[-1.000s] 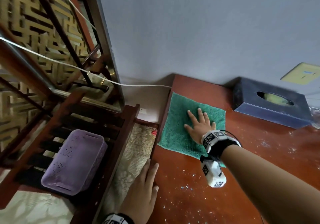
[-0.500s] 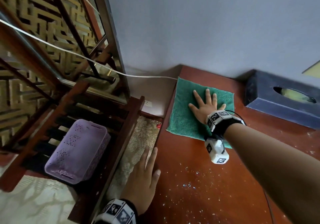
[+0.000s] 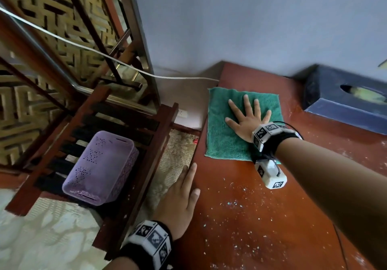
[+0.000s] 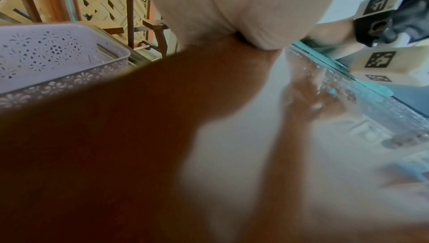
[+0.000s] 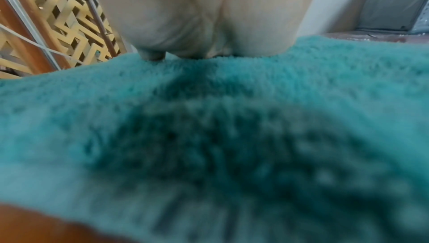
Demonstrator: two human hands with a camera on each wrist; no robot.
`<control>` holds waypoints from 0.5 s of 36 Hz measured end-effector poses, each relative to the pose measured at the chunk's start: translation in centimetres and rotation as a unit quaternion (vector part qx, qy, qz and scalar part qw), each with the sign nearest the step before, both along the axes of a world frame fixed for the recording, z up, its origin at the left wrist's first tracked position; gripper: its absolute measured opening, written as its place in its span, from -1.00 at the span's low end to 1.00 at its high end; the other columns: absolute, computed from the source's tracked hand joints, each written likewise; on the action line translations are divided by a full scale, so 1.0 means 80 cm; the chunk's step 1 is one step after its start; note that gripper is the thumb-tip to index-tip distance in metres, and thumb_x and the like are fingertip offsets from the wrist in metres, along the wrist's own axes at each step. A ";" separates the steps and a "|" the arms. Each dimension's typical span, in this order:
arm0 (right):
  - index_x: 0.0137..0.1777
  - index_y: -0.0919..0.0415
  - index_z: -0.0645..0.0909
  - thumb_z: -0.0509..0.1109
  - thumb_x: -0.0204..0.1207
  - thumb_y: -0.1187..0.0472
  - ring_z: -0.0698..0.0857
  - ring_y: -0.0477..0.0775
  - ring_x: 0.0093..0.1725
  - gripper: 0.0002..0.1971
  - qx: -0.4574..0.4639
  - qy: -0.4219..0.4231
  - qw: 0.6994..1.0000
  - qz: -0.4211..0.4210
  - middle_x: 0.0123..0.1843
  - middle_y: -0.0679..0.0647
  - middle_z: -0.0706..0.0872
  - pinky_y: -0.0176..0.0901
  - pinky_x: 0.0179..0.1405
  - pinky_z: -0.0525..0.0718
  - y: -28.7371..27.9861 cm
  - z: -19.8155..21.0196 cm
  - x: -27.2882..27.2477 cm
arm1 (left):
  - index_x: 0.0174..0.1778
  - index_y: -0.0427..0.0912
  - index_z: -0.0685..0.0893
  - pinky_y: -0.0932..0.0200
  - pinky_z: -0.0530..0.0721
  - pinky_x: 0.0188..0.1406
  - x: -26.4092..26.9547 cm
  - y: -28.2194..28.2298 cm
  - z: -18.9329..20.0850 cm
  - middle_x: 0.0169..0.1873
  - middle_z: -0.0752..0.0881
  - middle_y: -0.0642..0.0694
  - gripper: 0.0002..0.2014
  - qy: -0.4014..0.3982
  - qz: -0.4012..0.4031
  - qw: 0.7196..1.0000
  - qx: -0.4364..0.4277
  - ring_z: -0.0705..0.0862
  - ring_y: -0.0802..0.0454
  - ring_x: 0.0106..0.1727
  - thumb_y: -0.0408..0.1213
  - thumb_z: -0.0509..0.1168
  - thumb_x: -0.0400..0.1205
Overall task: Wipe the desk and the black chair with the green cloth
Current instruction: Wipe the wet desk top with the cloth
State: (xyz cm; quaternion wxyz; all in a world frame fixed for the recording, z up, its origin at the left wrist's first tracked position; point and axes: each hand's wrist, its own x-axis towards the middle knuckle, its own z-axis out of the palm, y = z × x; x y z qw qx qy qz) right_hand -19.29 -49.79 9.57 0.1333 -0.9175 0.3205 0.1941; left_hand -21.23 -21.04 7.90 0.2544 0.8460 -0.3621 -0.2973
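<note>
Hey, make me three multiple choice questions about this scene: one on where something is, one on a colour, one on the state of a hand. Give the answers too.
1. Where does the green cloth lie?
A. Spread on the desk, near its far left corner
B. Draped over a chair back
C. Folded inside a drawer

2. What colour is the perforated basket left of the desk?
A. Yellow
B. Purple
C. Black

3. How is the right hand?
A. Curled into a fist
B. Pinching a cloth corner
C. Flat, fingers spread, pressing the cloth

Answers:
1 A, the head view shows it lying flat on the red-brown top.
2 B, its walls are pale purple in the head and left wrist views.
3 C, straight fingers fan out on the cloth.
</note>
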 end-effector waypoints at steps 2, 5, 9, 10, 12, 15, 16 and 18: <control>0.58 -0.44 -0.30 -0.10 0.60 -0.37 -0.43 0.17 0.63 -0.38 0.001 -0.002 1.000 0.003 0.66 -0.10 -0.45 0.47 0.50 -0.40 0.008 -0.001 -0.005 | 0.45 0.45 -0.46 0.10 0.13 0.62 0.001 0.001 -0.002 0.63 -0.23 0.27 -0.45 0.005 -0.008 1.000 0.001 -0.10 0.34 0.61 0.08 -0.18 0.74; 0.58 -0.42 -0.31 -0.10 0.61 -0.36 -0.44 0.16 0.63 -0.38 -0.001 -0.004 1.000 0.009 0.66 -0.10 -0.46 0.44 0.51 -0.41 0.020 -0.003 -0.011 | 0.46 0.44 -0.46 0.09 0.13 0.59 0.002 0.003 -0.005 0.64 -0.21 0.25 -0.44 0.010 -0.014 1.000 0.005 -0.04 0.24 0.65 0.08 -0.18 0.74; 0.59 -0.40 -0.31 -0.11 0.61 -0.35 -0.43 0.15 0.63 -0.38 -0.010 -0.006 1.000 0.022 0.66 -0.10 -0.46 0.41 0.52 -0.40 0.034 -0.006 -0.021 | 0.49 0.36 -0.47 0.06 0.14 0.57 0.005 0.001 -0.005 0.65 -0.23 0.18 -0.42 -0.013 -0.033 0.999 0.028 -0.06 0.14 0.67 0.07 -0.17 0.75; 0.59 -0.39 -0.31 -0.11 0.61 -0.35 -0.43 0.15 0.63 -0.38 -0.012 -0.008 1.000 0.023 0.66 -0.10 -0.46 0.40 0.52 -0.40 0.038 -0.006 -0.024 | 0.51 0.34 -0.47 0.01 0.14 0.58 0.007 0.002 -0.005 0.65 -0.25 0.16 -0.41 -0.017 -0.037 0.998 0.042 -0.07 0.10 0.67 0.08 -0.17 0.75; 0.60 -0.39 -0.31 -0.13 0.61 -0.35 -0.43 0.14 0.63 -0.38 -0.015 -0.008 1.000 0.026 0.66 -0.10 -0.46 0.38 0.53 -0.40 0.048 -0.007 -0.030 | 0.54 0.31 -0.45 -0.09 0.16 0.61 0.011 0.004 -0.004 0.65 -0.29 0.14 -0.39 -0.036 -0.047 0.996 0.066 -0.10 0.06 0.67 0.10 -0.16 0.74; 0.60 -0.37 -0.32 -0.13 0.61 -0.35 -0.42 0.14 0.64 -0.37 -0.024 -0.007 0.999 0.030 0.66 -0.10 -0.45 0.36 0.55 -0.38 0.067 -0.009 -0.041 | 0.58 0.20 -0.44 -0.09 0.08 0.63 0.011 0.011 -0.002 0.64 -0.36 0.10 -0.36 -0.093 -0.080 0.989 0.085 -0.18 0.07 0.67 0.10 -0.14 0.74; 0.60 -0.37 -0.31 -0.13 0.61 -0.35 -0.42 0.14 0.64 -0.37 -0.025 -0.008 0.999 0.031 0.66 -0.10 -0.45 0.36 0.55 -0.37 0.073 -0.009 -0.045 | 0.60 0.14 -0.42 -0.05 0.03 0.65 0.009 0.014 0.000 0.62 -0.40 0.09 -0.36 -0.114 -0.095 0.985 0.090 -0.22 0.08 0.67 0.09 -0.14 0.74; 0.60 -0.37 -0.32 -0.13 0.61 -0.36 -0.42 0.13 0.64 -0.37 -0.026 -0.010 0.999 0.033 0.66 -0.10 -0.45 0.36 0.55 -0.37 0.085 -0.009 -0.053 | 0.64 0.03 -0.36 0.04 -0.07 0.66 0.002 0.020 0.005 0.59 -0.47 0.08 -0.37 -0.148 -0.133 0.976 0.093 -0.30 0.10 0.65 0.07 -0.17 0.75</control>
